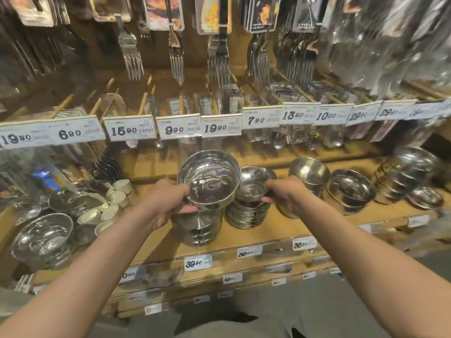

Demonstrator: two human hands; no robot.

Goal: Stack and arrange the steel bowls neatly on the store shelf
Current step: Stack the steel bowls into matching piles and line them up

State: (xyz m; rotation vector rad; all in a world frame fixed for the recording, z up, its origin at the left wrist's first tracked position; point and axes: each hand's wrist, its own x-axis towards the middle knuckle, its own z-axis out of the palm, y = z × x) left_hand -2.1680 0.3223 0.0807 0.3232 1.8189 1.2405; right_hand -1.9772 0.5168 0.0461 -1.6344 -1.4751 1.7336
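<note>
Holding two bowls at once, mid-stacking, over the wooden shelf (280,230).

Item, left hand (163,201): clasped on the rim of the large bowl (210,179), thumb over the near edge, fingers under it. That bowl tilts its mouth toward me and sits at the top of the tall stack (197,225); whether it is fully seated there I cannot tell.

Item, right hand (285,196): pinching the rim of the small bowl (253,184), which rests on or just above the low stack (246,213) immediately right of the tall stack.

Item, further right of the tall stack: a rounded bowl pile (308,173), then a dark-reflecting bowl (350,187), then more nested bowls (402,174), blurred.

Item, left of the tall stack: a wide bowl (44,237) and small white cups (109,203), lying loosely.

Item, above the tall stack: price tags (178,129) and hanging forks (177,54).

Step in hand, as I judge it: seating each held bowl on its matching pile.

Next move calls for levelling the large bowl, centring it, lowering it until it nests, then letting go; the same for the small bowl. Tilted steel may slide or topple the tall stack.
</note>
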